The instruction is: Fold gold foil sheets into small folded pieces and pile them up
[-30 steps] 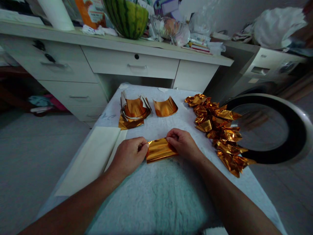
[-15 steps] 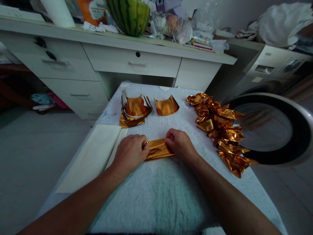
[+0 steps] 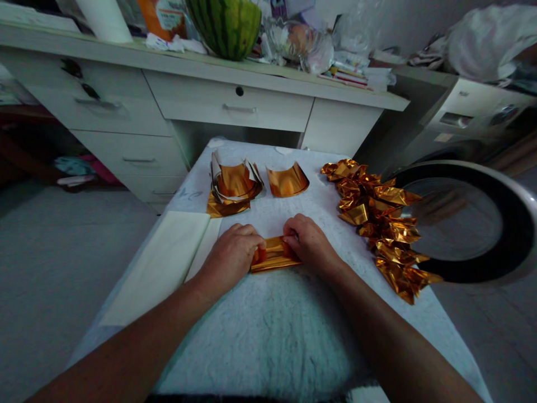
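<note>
A folded sheet of gold foil paper (image 3: 276, 256) lies on the cloth-covered table (image 3: 268, 330) between my hands. My left hand (image 3: 235, 251) pinches its left end, thumb along the upper edge. At the right end, my right hand (image 3: 308, 240) grips the same sheet with curled fingers. Beyond them sits a stack of curled gold foil sheets (image 3: 235, 182), pale on their backs. One loose curled foil sheet (image 3: 288, 180) rests beside the stack. Along the table's right side runs a row of crumpled, folded gold foil pieces (image 3: 375, 221).
Pale paper sheets (image 3: 155, 268) lie at the table's left. Behind stands a white cabinet (image 3: 235, 106) with a watermelon (image 3: 226, 25) and clutter on top. An open washing machine door (image 3: 461, 221) reaches close to the table's right edge.
My left thumb has moved right along the foil's upper edge, and the left hand has shifted slightly. My right hand keeps hold of the other end. The view has shifted a little.
</note>
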`<state>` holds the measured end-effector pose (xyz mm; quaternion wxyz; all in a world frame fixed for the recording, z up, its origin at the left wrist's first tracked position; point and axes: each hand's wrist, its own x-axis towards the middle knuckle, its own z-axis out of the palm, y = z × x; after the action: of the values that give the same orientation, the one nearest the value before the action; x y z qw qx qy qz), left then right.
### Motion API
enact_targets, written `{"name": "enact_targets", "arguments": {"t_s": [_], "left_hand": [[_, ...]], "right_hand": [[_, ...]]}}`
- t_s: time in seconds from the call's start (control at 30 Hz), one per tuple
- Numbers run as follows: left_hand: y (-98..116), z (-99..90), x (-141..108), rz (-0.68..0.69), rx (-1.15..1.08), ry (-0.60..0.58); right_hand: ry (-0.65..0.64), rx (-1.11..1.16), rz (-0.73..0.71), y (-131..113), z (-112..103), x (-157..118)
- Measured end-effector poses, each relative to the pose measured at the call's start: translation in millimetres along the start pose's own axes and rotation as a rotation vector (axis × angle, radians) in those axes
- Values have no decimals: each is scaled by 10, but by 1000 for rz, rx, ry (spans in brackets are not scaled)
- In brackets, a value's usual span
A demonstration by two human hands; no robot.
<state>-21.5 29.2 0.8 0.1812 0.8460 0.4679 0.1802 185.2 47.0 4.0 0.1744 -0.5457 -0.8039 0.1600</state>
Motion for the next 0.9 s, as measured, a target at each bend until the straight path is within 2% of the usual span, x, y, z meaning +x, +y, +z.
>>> {"name": "enact_targets", "arguments": {"t_s": [0.13,0.3,0.6,0.9], "left_hand": [[-3,-33,1,-5,-64,-29],[45,-89,-10,-18,-77,-40],[65,-33,-29,-27,-18,-17],[86,-7,-77,-9,84,-10]], "right_hand": [[-114,-19,-120,-18,-55,34],[-146,-56,-98,-107,-130,-12],[-112,-229,-46,-258,-97,-123],[-55,-303,-46,-278,-1,-184]]}}
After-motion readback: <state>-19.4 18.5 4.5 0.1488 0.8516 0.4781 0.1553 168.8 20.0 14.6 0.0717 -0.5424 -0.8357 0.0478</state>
